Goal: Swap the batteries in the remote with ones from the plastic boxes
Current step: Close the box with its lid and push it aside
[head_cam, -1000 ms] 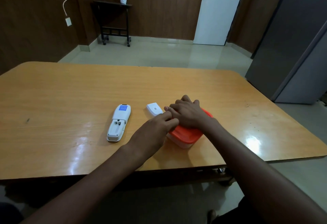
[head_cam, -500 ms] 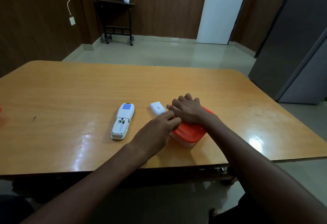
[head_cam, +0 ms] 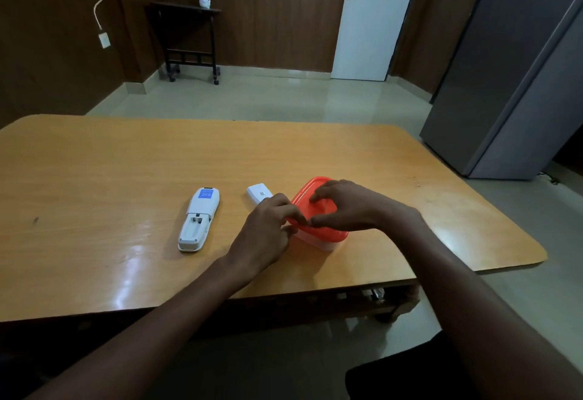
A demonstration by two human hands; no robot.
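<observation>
A white remote [head_cam: 198, 219] lies face down on the wooden table [head_cam: 94, 178], its battery compartment uncovered. Its loose white battery cover [head_cam: 259, 193] rests just to the right. A clear plastic box [head_cam: 318, 240] with an orange lid [head_cam: 310, 202] stands further right. My left hand [head_cam: 268, 229] pinches the lid's near-left corner, which is raised off the box. My right hand [head_cam: 350, 207] arches over the lid, with fingertips and thumb pressing on it. What lies inside the box is hidden.
The table's front edge [head_cam: 284, 292] runs close below my arms. A grey fridge [head_cam: 511, 84] stands at the right, a white door [head_cam: 372, 17] at the back, and a dark side table [head_cam: 189, 40] against the far wall.
My right hand has gone from lying flat on the lid to arching with its fingertips on it. My left hand has lifted the lid's left corner, so the lid now tilts.
</observation>
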